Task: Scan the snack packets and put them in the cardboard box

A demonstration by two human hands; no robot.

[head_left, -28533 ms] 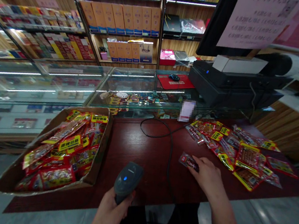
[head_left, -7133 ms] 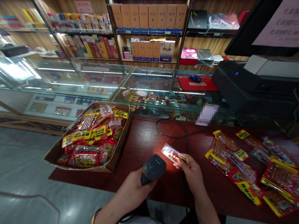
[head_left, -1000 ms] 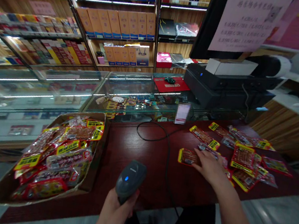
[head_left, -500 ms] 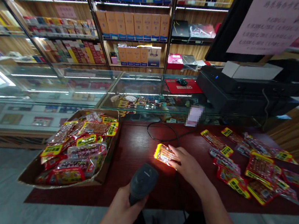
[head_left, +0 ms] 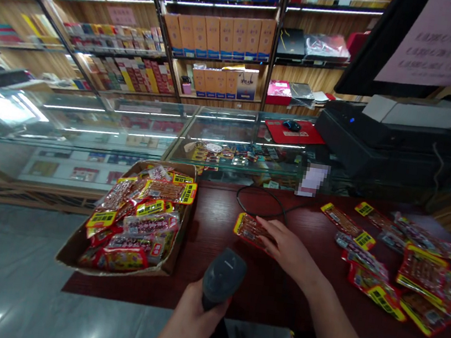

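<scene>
My left hand (head_left: 194,318) is wrapped round the handle of a dark barcode scanner (head_left: 224,275), its head tilted up and pointing away from me. Just beyond the scanner, a snack packet (head_left: 249,229) with a yellow and red border lies on the dark red table (head_left: 206,244). My right hand (head_left: 285,250) has its fingers over the right end of this packet, gripping its edge. Part of the packet is hidden under those fingers. No scanner light shows on the packet now.
An open cardboard box (head_left: 179,243) full of similar packets stands at the left. Several loose packets (head_left: 423,269) are spread at the right. A black cable (head_left: 242,199) loops behind my right hand. Beyond are a glass display counter (head_left: 224,121) and a black monitor (head_left: 375,56).
The bright scanner light on the packet has gone out. The view has turned slightly left, so everything sits further right. Both hands keep their holds.
</scene>
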